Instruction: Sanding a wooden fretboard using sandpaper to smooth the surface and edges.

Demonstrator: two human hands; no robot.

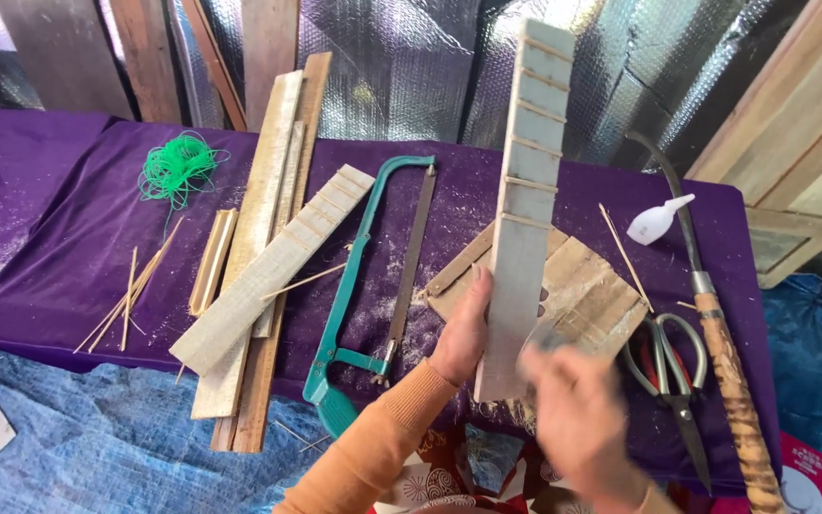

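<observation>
Clamped in my left hand (461, 333): a long grey notched wooden slat (523, 205), held near its lower end, upright, top leaning toward one o'clock. Going left to right on the purple cloth (68, 247): green cord tangle (177, 168) at ten o'clock, thin bamboo sticks (130, 297), stacked planks (264, 257) with a second notched slat (273, 269) across them, teal hacksaw (359, 286) just left of my left hand. My right hand (577, 424), blurred, fingers partly curled, sits at the slat's bottom edge; contact unclear, grip cannot tell. Scissors (668, 366), a white bottle (656, 221) and a wooden-handled blade (715, 324) lie at three o'clock.
</observation>
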